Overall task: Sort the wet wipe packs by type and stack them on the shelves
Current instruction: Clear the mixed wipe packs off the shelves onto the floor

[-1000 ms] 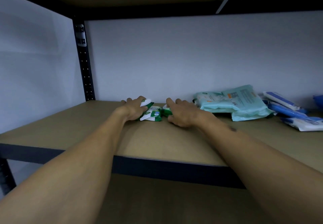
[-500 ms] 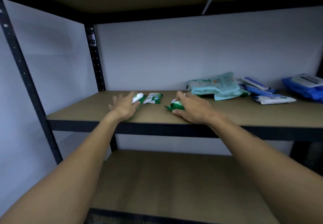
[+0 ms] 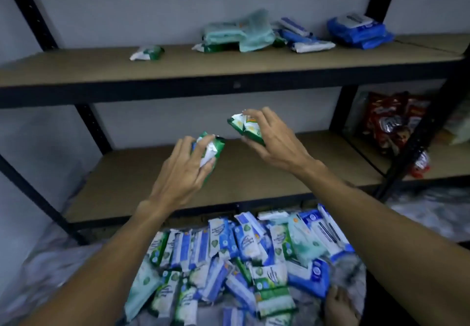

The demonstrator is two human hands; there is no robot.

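My left hand [image 3: 184, 170] grips a small green and white wipe pack [image 3: 212, 149] above the lower shelf [image 3: 142, 173]. My right hand [image 3: 273, 139] holds another green and white pack [image 3: 245, 128] a little higher and to the right. On the upper shelf [image 3: 76, 65] one green pack [image 3: 147, 53] lies alone at the left. Teal packs [image 3: 239, 32] with a green pack [image 3: 213, 47] beneath them sit in the middle, and blue packs [image 3: 360, 31] lie at the right. Below my arms is a heap of mixed wipe packs [image 3: 241, 257].
Black shelf posts [image 3: 417, 132] stand at both sides. Red snack bags [image 3: 396, 120] fill the neighbouring shelf bay on the right. Crumpled clear plastic [image 3: 432, 211] lies around the heap on the floor. A bare foot [image 3: 339, 308] shows at the bottom right.
Both hands have come off the upper shelf and dropped to the lower shelf level, each holding a green pack. My view tilted down, bringing the heap of packs into sight.
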